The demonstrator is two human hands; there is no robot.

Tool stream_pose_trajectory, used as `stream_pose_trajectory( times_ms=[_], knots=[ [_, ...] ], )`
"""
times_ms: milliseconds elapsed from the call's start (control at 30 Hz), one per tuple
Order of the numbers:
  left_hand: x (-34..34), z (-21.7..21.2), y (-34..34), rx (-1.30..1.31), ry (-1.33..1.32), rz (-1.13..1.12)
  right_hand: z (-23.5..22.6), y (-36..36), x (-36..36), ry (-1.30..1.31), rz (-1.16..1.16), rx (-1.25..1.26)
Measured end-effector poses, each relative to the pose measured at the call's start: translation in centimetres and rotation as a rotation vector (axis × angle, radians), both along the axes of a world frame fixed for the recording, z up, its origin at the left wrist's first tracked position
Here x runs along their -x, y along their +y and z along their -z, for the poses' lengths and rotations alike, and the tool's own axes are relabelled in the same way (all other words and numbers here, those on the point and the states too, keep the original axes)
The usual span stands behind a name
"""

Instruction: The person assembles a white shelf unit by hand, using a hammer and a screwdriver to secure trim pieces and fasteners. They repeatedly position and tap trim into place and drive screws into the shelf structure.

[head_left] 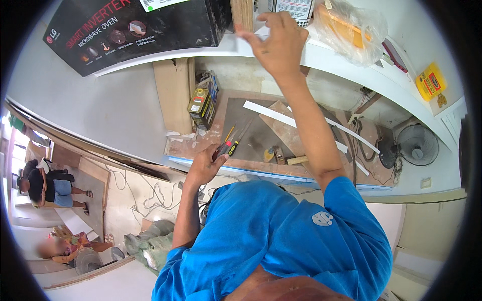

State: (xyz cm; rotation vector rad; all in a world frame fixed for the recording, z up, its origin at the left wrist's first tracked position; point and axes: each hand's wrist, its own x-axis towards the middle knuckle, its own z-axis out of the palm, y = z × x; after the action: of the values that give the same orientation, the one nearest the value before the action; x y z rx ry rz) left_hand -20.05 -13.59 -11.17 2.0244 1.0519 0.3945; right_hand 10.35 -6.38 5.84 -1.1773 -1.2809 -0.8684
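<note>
My left hand (203, 165) is closed round a small bunch of hand tools over the near edge of the brown worktop (246, 108). Among them are a screwdriver (233, 148) with a yellow-and-black handle, a tool with a red-and-black handle (222, 148), and a thin yellow stick like a pencil (230, 133). Raised at the white shelf (181, 56), my right hand (282, 47) has its fingers apart and nothing visible in it. It is in front of a wooden post (243, 16) and a printed tin (299, 7).
A black microwave carton (165, 30) and an orange item in a plastic bag (346, 27) sit on the shelf. Below are a yellow-and-black can (202, 108), white strips (271, 113), and a fan (416, 144). Cables (155, 195) cross the floor; people are at left.
</note>
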Motion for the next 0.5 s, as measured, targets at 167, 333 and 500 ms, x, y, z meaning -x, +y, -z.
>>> stream_pose_trajectory(
  times_ms=[167, 333, 500],
  knots=[
    [-0.2, 0.8, 0.0, -0.016, -0.011, -0.008, 0.3, 1.0, 0.8, -0.006, 0.234, 0.142],
    [0.0, 0.8, -0.4, -0.004, -0.029, 0.016, 0.6, 1.3, -0.9, 0.237, -0.127, 0.111],
    [2.6, 7.2, 0.0, -0.286, -0.182, 0.074, -0.4, 1.1, 2.0, -0.070, 0.159, 0.186]
  ],
)
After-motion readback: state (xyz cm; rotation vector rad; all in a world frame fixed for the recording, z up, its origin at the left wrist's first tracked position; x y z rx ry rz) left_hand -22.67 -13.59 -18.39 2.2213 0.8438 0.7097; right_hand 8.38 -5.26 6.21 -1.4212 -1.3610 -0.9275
